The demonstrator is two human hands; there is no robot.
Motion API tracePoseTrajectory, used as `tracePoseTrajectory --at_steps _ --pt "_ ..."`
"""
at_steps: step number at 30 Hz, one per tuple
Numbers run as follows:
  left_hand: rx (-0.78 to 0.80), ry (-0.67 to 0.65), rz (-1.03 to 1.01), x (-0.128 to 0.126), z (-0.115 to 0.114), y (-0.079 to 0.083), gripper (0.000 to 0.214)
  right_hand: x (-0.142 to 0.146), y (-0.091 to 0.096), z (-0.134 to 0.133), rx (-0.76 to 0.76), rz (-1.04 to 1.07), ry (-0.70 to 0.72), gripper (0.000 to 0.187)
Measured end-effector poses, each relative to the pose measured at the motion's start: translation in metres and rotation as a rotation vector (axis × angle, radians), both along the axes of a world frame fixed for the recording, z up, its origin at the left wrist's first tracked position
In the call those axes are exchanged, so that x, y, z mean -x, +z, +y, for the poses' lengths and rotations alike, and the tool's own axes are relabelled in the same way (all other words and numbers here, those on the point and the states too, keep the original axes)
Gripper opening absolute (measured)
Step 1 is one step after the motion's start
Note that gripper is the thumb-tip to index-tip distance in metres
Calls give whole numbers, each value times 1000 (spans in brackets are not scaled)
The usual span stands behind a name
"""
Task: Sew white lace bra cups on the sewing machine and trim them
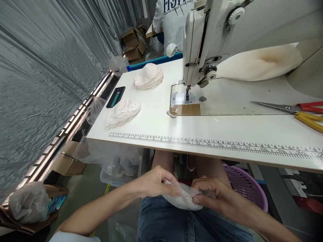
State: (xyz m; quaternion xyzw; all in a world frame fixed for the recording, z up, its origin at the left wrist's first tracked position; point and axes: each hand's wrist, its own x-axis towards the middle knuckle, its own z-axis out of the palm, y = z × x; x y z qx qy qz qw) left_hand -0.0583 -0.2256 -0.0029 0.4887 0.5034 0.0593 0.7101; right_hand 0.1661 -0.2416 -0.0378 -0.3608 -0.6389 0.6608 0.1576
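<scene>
Lace-edged white fabric (181, 202) sits over your lap, below the near edge of the surface (151, 117), pinched between both hands. Your left grip (161, 184) is closed, thumb and fingers nipping one end of the lace; your right grip (214, 195) is closed too, its thumb pressing on the other end. The step in hand looks to be handling that edge by touch, perhaps lining it up. From here, the next move seems to call for light, even tension: cloth this thin could crease or slip if you let one side go early.

On the surface, a sewing machine (198, 40) stands ahead of you, its presser foot (187, 92) over the needle plate (178, 98). To the left lie two piles of pale lace pieces, the nearer pile (123, 114) just beside a black phone (116, 97), the farther pile (148, 77) beyond it. Scissors (290, 108) with red and yellow handles rest at the right, and a printed ruler scale (202, 143) runs along your side.

Around you, silvery sheeting (50, 50) hangs at the left, a purple basket (263, 198) sits below at the right, and a co-worker (174, 27) in a printed white shirt is beyond the machine.
</scene>
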Motion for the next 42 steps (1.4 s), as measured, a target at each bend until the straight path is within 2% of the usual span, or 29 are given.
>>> tracePoseTrajectory --at_steps 8,12,17,21,27,38,42 --pt "92 72 -44 -1 2 4 38 -9 0 1 107 39 31 29" --pt "109 83 -56 -1 3 2 39 -4 4 1 136 48 36 24" --pt "73 65 -45 0 4 0 45 4 3 1 106 -63 -9 22" --pt "25 53 -52 2 3 -2 52 4 3 1 123 -24 5 22" --pt "49 74 -114 2 2 -4 58 2 4 0 123 -28 -22 21" --pt "140 92 -74 0 3 0 41 -2 -2 -2 159 67 -24 14" --pt "157 129 -70 -1 3 -1 41 -2 0 -2 131 54 -42 20"
